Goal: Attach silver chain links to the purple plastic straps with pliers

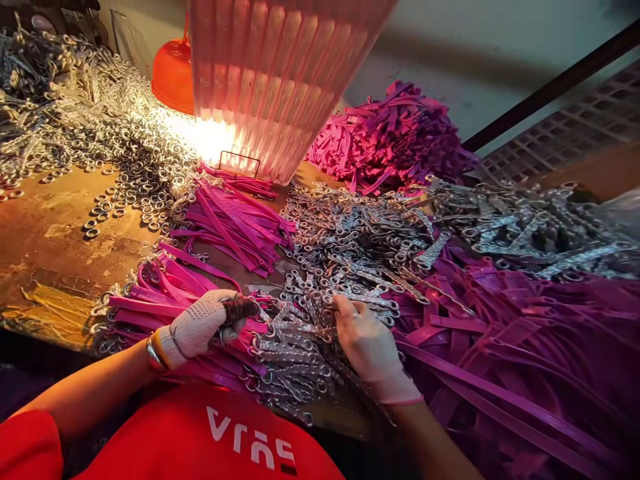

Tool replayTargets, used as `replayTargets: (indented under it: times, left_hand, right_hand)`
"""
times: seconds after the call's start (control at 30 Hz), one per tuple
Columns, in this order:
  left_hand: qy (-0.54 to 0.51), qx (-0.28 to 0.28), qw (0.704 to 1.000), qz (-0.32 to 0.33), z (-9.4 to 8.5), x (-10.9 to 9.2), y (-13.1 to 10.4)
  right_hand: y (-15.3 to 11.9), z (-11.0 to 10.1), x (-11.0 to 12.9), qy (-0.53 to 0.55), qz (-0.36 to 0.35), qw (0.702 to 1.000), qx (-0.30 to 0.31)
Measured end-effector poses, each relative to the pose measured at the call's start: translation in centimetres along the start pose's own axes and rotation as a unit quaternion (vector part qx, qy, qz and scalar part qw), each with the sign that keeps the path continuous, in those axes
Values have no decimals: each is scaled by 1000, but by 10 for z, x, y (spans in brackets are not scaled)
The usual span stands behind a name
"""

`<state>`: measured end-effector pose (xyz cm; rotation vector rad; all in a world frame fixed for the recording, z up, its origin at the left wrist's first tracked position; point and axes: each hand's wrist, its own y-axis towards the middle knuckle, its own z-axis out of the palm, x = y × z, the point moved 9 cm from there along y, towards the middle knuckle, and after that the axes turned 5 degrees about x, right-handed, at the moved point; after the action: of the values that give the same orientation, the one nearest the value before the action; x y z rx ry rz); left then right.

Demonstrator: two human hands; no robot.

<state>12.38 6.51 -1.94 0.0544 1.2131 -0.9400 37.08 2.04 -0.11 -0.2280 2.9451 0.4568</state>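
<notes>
My left hand [207,325], in a white dotted glove with dark fingertips, is closed over a bundle of magenta straps [150,303]; what lies between its fingers is hidden. My right hand [363,333], in a pale glove with bare fingertips, is pinched at the edge of a heap of silvery braided pieces with end rings [360,227]. What it pinches is too small to make out. Between and below the hands lie magenta straps joined to silvery braided pieces [295,367]. Wide purple straps [500,333] spread to the right of my right hand.
Metal rings [145,167] and silvery pieces [75,87] are heaped at the left. A red lamp [173,77] glows behind a ribbed translucent panel [280,73]. Magenta straps [237,220] lie mid-table; a magenta pile [395,137] and more braided pieces [525,220] stand farther back.
</notes>
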Motion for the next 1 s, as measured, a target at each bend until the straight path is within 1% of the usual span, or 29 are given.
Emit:
replayTargets:
  times: [0.03, 0.07, 0.13, 0.2, 0.3, 0.4, 0.47, 0.5, 0.53, 0.57, 0.67, 0.7, 0.73, 0.77, 0.8, 0.87, 0.93, 0.97, 1.0]
  left_hand:
    - [-19, 5, 1000, -2, 0, 1, -1]
    - [-40, 10, 999, -4, -1, 2, -3]
    - [-80, 16, 997, -10, -2, 6, -4]
    - [-106, 12, 994, -13, -4, 10, -5]
    - [-128, 14, 992, -17, -3, 15, -3]
    - [-134, 18, 991, -21, 5, 15, 0]
    - [-126, 27, 991, -24, 13, 12, 1]
    - [-123, 34, 992, -26, 18, 10, 2]
    - [-123, 41, 991, -27, 23, 9, 2]
    - [-125, 48, 991, -28, 27, 7, 3]
    - [-131, 64, 989, -25, 34, 4, 3]
    - [-129, 66, 989, -25, 34, 4, 3]
    - [-126, 64, 990, -26, 33, 5, 3]
    - [-125, 58, 990, -28, 32, 6, 3]
    - [-125, 52, 990, -31, 30, 8, 4]
    - [-128, 41, 990, -35, 27, 11, 4]
    - [-131, 40, 990, -31, 26, 12, 4]
    - [-132, 41, 990, -26, 26, 12, 4]
    - [-134, 40, 990, -16, 25, 12, 4]
  right_hand:
    - [3, -4, -7, 71, 20, 997, -10]
    - [6, -8, -14, 150, 37, 988, -13]
    - [14, -14, -19, 300, 58, 952, 11]
    - [21, -20, -18, 404, 73, 910, 47]
    - [25, -28, -17, 483, 121, 865, 64]
    - [23, -26, -11, 559, 166, 809, 71]
    - [22, -21, -2, 604, 172, 773, 85]
    - [23, -20, 4, 613, 165, 767, 93]
    - [25, -21, 10, 609, 151, 772, 97]
    - [28, -25, 15, 592, 129, 790, 96]
    - [36, -40, 31, 491, 56, 866, 80]
    - [38, -45, 36, 462, 37, 883, 74]
    - [40, -49, 40, 445, 24, 893, 68]
    - [41, -53, 43, 441, 16, 895, 62]
    - [41, -57, 46, 451, 13, 891, 52]
    - [41, -62, 53, 494, 14, 868, 42]
    - [40, -60, 62, 534, 31, 843, 55]
    - [39, -58, 67, 542, 42, 837, 65]
    - [38, -57, 72, 540, 54, 837, 72]
